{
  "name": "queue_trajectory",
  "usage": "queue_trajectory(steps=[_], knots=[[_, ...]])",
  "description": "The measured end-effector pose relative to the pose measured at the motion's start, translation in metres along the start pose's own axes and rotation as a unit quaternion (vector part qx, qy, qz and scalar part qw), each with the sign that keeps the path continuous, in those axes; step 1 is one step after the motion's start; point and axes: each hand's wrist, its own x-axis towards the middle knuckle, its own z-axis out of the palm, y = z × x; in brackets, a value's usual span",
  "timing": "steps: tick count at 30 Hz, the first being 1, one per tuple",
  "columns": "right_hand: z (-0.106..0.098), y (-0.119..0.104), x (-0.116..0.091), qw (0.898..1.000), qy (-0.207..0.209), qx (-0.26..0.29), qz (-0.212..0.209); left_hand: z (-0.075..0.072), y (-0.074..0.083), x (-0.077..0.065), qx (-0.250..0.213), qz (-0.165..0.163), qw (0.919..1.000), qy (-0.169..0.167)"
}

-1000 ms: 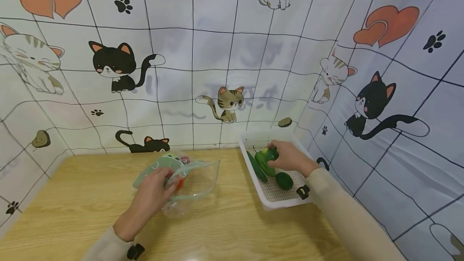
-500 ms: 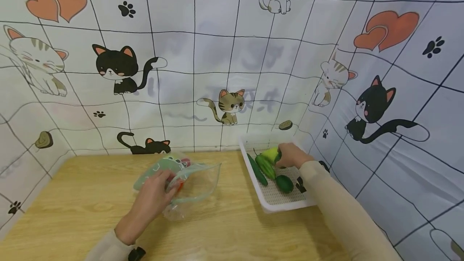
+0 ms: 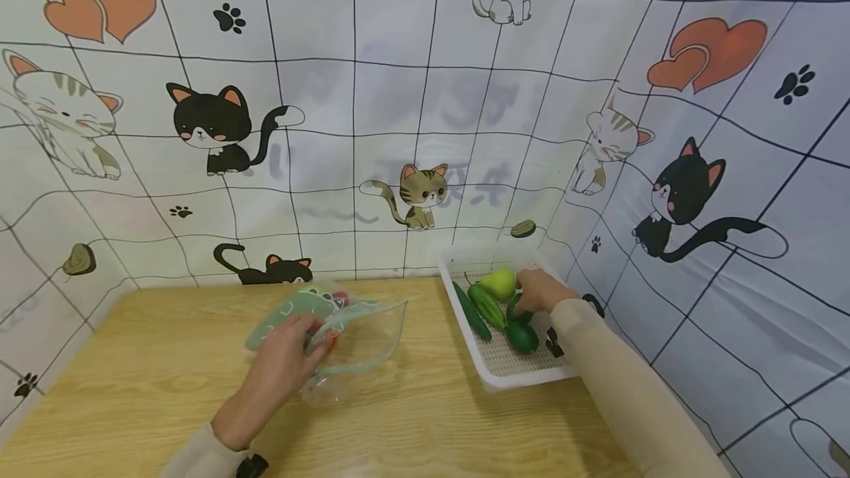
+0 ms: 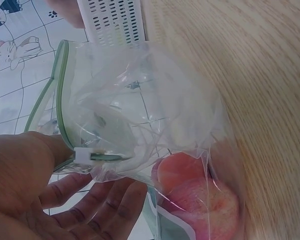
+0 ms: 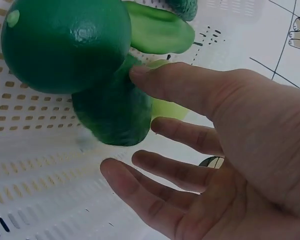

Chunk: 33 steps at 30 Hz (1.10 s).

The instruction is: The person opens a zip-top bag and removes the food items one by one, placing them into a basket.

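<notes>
My left hand (image 3: 285, 351) pinches the rim of a clear zip bag (image 3: 372, 341) with green edging. Rounded red and pinkish things (image 4: 202, 205) show inside through the plastic, their kind unclear. My right hand (image 3: 541, 291) is inside a white basket (image 3: 494, 380). Its fingers are spread in the right wrist view, and the thumb overlaps the edge of a dark green vegetable (image 5: 112, 112). Beside that lies a smooth, dark green avocado-shaped thing (image 5: 65, 45). A yellow-green pear-like fruit (image 3: 499, 284), a green pepper (image 3: 487, 305) and a cucumber (image 3: 472, 312) lie to the left.
The bag and basket stand apart on a wooden table (image 3: 425, 426). A cloth with printed cats and grid lines (image 3: 319, 116) hangs behind and to the right, close to the basket.
My right hand has shifted right with the dark green vegetable, which now lies against the avocado-shaped thing as the fingers spread. The yellow-green fruit is uncovered. My left hand stays at the bag.
</notes>
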Motion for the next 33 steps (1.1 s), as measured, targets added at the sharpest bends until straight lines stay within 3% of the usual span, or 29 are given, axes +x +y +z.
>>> queue_trajectory(steps=[5,10,17,27,33], knots=[[0.004,-0.002,-0.005,1.0,0.016,0.003,-0.008,-0.001,0.001,-0.002,-0.005,0.006,1.0,0.003],[0.008,-0.007,-0.013,0.997,0.057,0.0,-0.046,-0.001,0.004,-0.002,-0.003,0.006,1.0,0.003],[0.004,-0.032,-0.027,0.992,0.106,0.006,-0.074,-0.003,0.005,-0.005,-0.006,0.005,1.0,0.0],[-0.009,-0.099,-0.072,0.977,0.139,0.038,-0.158,-0.005,0.004,-0.008,0.003,0.001,1.0,-0.009],[0.003,-0.149,-0.102,0.955,0.154,0.035,-0.25,-0.005,0.006,-0.008,0.0,0.004,1.0,-0.006]])
